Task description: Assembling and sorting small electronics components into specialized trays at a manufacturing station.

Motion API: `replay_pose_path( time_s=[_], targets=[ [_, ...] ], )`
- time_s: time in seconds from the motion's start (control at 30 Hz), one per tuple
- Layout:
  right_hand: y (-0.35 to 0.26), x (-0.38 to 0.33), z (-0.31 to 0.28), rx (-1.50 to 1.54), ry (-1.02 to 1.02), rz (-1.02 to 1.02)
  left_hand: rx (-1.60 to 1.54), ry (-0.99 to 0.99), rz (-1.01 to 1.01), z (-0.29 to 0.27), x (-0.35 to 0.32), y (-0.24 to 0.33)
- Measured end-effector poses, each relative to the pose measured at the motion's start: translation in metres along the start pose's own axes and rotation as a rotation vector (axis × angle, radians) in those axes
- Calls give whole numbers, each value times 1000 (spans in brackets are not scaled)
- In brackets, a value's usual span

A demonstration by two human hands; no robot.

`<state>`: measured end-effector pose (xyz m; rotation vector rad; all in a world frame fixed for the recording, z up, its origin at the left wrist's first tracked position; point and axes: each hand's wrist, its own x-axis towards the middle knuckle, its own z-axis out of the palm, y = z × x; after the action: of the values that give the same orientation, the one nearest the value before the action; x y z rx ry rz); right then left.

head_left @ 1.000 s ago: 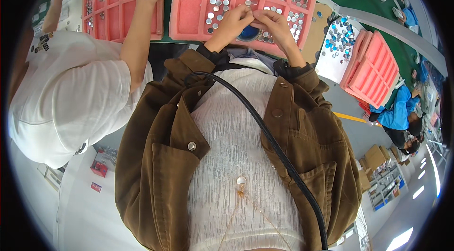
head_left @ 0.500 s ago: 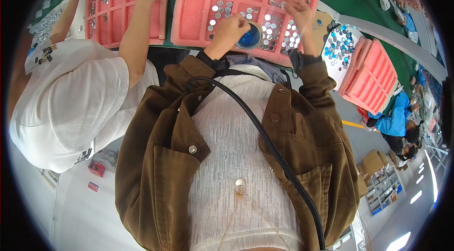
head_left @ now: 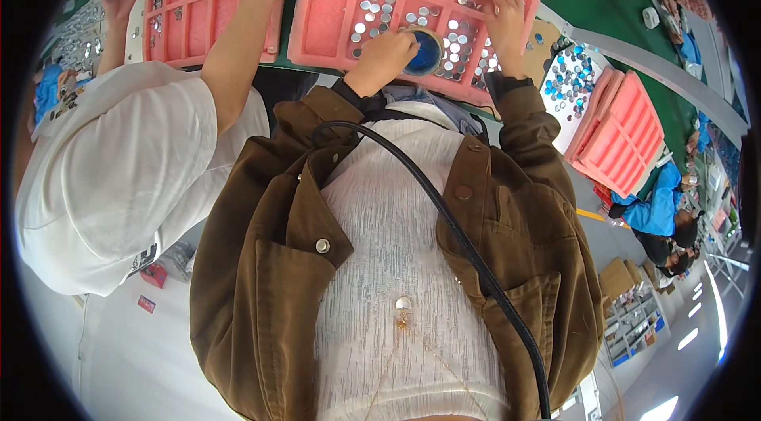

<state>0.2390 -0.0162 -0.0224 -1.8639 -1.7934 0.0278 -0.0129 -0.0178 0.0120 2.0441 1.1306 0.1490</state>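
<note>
My left hand (head_left: 384, 62) is closed at the left rim of a round container (head_left: 426, 52) with blue inside. Its fingertips overlap the rim, and what lies under them is partly hidden. The container rests at the near side of a pink foam tray (head_left: 321, 15) divided into compartments. Over the tray's right part, my right hand (head_left: 505, 24) has its fingers bent together beside a few small silver discs (head_left: 466, 2). Anything between those fingertips is too small to make out. More silver discs (head_left: 453, 47) lie in several near compartments.
On the left, a person in a white shirt (head_left: 119, 175) reaches over another pink tray (head_left: 226, 5) holding small metal parts. To the right are a white sheet with blue and silver discs (head_left: 571, 72) and stacked pink trays (head_left: 626, 135). A black cable (head_left: 444, 211) hangs before my chest.
My right hand has turned, its fingers now bent lower by the small discs. The left hand sits slightly lower against the container. The neighbour's far hand has lifted a whitish object.
</note>
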Motion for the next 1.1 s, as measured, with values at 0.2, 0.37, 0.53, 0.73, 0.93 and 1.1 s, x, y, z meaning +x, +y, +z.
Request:
replay_pose_path(
  time_s=[0.2,0.37,0.53,0.73,0.93,1.1],
  targets=[
    [-86,-7,-42,382,-53,134,-204,29,167,-8,2,7],
    [-120,-26,-45,475,-169,100,-248,12,85,-2,3,4],
    [-131,-43,-47,545,-255,184,-649,-59,-88,7,1,-1],
    [-141,-46,-45,456,-216,44,-1098,-239,-226,-16,-7,22],
    [-145,-47,-46,448,-183,-56,-1139,-261,-277,-25,-14,26],
    [-145,-46,-48,494,-126,-44,-1239,-289,-302,-21,-12,17]
  ],
)
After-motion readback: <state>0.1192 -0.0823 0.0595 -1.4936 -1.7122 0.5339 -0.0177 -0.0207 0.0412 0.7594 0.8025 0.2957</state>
